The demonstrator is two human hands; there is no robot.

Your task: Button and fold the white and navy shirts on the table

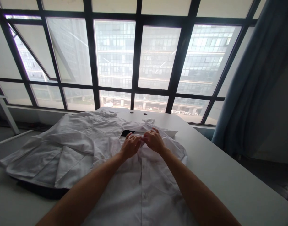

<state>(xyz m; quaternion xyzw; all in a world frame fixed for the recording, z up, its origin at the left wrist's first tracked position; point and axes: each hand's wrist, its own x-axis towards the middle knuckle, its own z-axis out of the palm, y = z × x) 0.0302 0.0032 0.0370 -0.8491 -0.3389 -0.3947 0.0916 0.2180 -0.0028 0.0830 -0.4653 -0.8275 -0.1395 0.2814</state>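
Gripped at the collar (139,135) by both hands is a white shirt (144,182). The left hand (131,146) is curled shut on the collar's left side, fingers bent down onto the cloth. The right hand (154,140) is closed the same way on the right side, knuckles up. The two hands are held almost touching. How much cloth is actually pinched can't be made out, since the fingertips are tucked under.

Only the head view to go on. The shirt is laid flat and front up on a white table (219,169), with its button placket run down the middle between the two forearms and the collar end pointed toward the window (115,53). A pile of other white garments (63,147) is spread just left of it, overlapping its left edge. Something dark (43,191) is tucked under the pile's near edge. A blue-grey curtain (254,78) is hung at the right.
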